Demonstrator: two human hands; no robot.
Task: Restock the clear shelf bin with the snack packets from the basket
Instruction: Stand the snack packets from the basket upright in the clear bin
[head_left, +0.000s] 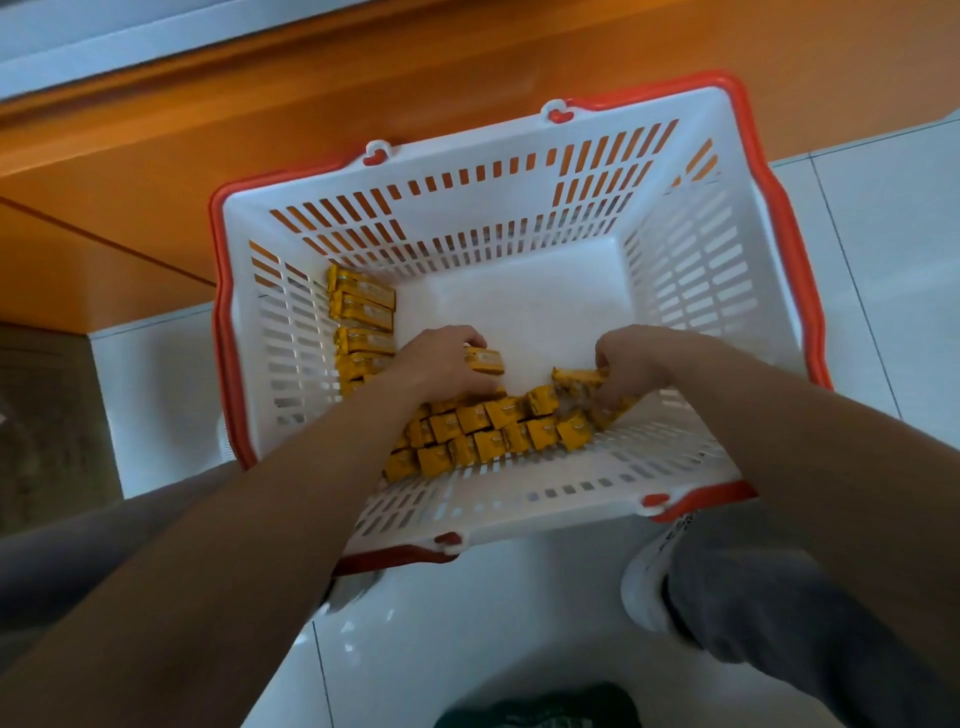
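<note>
A white slotted basket (691, 270) with an orange-red rim stands on the floor below me. Several yellow snack packets (493, 428) lie stacked along its near wall, and more packets (361, 306) are lined up against its left wall. Both my hands reach down into it. My left hand (441, 364) grips a yellow packet (485, 361) at the inner end of the left row. My right hand (631, 364) holds a small bunch of packets (579, 379) just above the near pile. The clear shelf bin is not in view.
An orange wooden cabinet base (363, 104) runs behind the basket. White floor tiles (883, 218) surround it. My leg in grey trousers with a white sock (644, 582) sits just right of the basket's near corner, my other leg at the left.
</note>
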